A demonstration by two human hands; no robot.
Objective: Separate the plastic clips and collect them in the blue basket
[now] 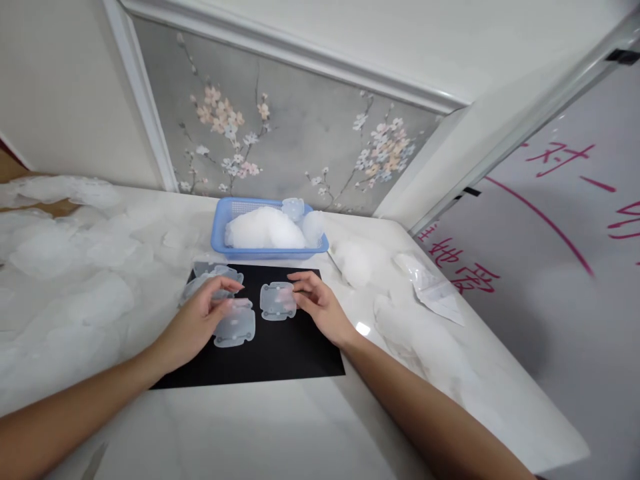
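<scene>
My left hand (203,313) is closed on the edge of a thin translucent plastic piece (235,328), thumb over its upper left side. Its index finger stretches out above the piece. My right hand (317,303) pinches the right edge of a similar plastic piece (274,303) with rounded, notched corners. Fingertips show pinkish through the plastic. A narrow gap separates the two pieces, which are over a black mat (290,353). More translucent pieces (227,272) lie at the mat's far left corner, partly hidden behind my left hand.
Behind the mat stands a blue basket (275,253) holding white, cloudy-looking plastic and one clear piece (293,209). Heaps of translucent plastic (75,267) cover the left of the marble-look table (280,427). Bags (435,293) lie at right, near a whiteboard (560,280) with red writing.
</scene>
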